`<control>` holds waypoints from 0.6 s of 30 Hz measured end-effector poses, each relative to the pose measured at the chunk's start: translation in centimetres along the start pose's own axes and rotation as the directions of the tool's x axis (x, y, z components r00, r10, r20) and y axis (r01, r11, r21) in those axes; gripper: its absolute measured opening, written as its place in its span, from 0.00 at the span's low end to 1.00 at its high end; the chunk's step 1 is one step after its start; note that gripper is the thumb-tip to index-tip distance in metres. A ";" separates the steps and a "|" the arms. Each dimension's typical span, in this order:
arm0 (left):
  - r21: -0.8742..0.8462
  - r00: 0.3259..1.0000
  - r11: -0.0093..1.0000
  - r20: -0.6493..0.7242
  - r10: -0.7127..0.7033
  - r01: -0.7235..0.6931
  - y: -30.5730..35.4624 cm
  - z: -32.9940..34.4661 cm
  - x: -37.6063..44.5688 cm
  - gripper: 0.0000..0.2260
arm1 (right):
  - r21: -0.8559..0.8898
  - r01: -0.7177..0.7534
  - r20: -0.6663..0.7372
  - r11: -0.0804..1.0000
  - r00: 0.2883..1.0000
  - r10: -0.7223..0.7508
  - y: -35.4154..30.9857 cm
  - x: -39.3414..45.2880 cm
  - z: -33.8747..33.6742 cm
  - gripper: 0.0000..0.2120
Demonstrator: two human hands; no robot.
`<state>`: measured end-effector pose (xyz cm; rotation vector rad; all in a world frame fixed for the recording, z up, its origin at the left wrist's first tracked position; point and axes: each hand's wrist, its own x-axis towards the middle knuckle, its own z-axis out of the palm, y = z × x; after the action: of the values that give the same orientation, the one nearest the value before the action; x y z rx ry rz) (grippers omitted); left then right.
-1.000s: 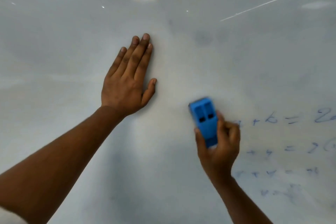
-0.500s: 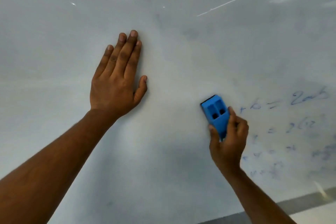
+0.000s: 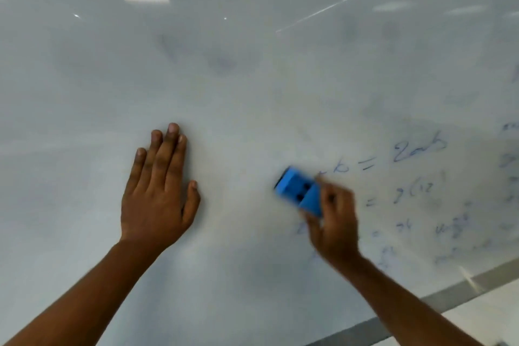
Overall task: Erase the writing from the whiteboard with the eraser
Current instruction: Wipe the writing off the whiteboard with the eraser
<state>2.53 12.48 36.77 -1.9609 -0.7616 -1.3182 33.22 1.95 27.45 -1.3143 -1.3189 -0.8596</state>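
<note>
Landmark = eraser (image 3: 299,193), blue block on the whiteboard (image 3: 252,93), lower middle-right of view

Left of eraser, well apart: left hand (image 3: 158,194) flat on the board, fingers straight and together, pointing up, thumb out to the side. Holding nothing, looks like bracing only

At the eraser: right hand (image 3: 334,222) has its grip closed round the eraser's right end, fingers curled over it; left end sticks out free. Block is tilted, blurred, so mid-stroke by my read. Pad face not visible, looks to be against the board but can't confirm

Right of eraser: faint blue writing (image 3: 415,149), several rows of maths, top row reads something like "= 2ab", lower rows smudgy and too blurred to read. First characters sit just beside the eraser. Below right of it, the grey frame (image 3: 460,286) of the board's bottom edge

Left of and above eraser the board looks wiped, only grey haze. Judgement: partway through, right-hand block left to do

Risks from here:
- grip is only on one end, so pressure lands unevenly, free end can lift and skip strokes, leaving ghost lines
- fast tilted passes smear ink instead of lifting it, lower rows already look smeared
- low rows sit near the frame, eraser can catch the edge and get knocked out of the fingers
- braced left hand may slide on the glossy surface
</note>
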 end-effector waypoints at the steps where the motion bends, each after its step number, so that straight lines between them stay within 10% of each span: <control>1: -0.007 1.000 1.000 0.002 0.009 -0.009 0.7 0.3 0.5 0.33 | 0.019 -0.143 -0.093 0.990 0.985 0.144 1.5 2.6 -1.0 0.30; 5: -0.062 0.999 0.997 -0.003 0.052 -0.052 4.8 1.6 3.1 0.32 | 0.114 -0.350 -0.311 0.930 0.877 0.368 2.3 8.7 -1.0 0.31; 9: -0.072 0.998 0.996 -0.030 -0.047 0.045 7.8 2.8 4.0 0.32 | 0.087 0.114 -0.037 0.990 0.993 -0.111 -1.1 1.8 1.7 0.31; 12: -0.061 1.000 0.998 -0.013 -0.017 0.017 8.9 3.4 3.8 0.33 | 0.076 0.425 0.156 0.902 0.888 -0.432 3.4 -3.5 0.4 0.30; 16: -0.013 0.989 0.989 0.019 0.146 -0.146 10.6 4.6 4.7 0.32 | 0.069 0.035 -0.112 0.997 0.993 -0.027 10.7 1.8 -2.7 0.31; 18: -0.003 0.994 0.994 0.012 0.109 -0.109 11.7 5.2 5.7 0.31 | 0.163 -0.174 -0.272 0.971 0.938 0.214 12.1 6.8 -3.3 0.31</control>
<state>16.18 9.91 38.35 -1.9849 -0.6495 -1.2437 46.57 2.04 32.55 -1.1410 -0.9827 -0.7748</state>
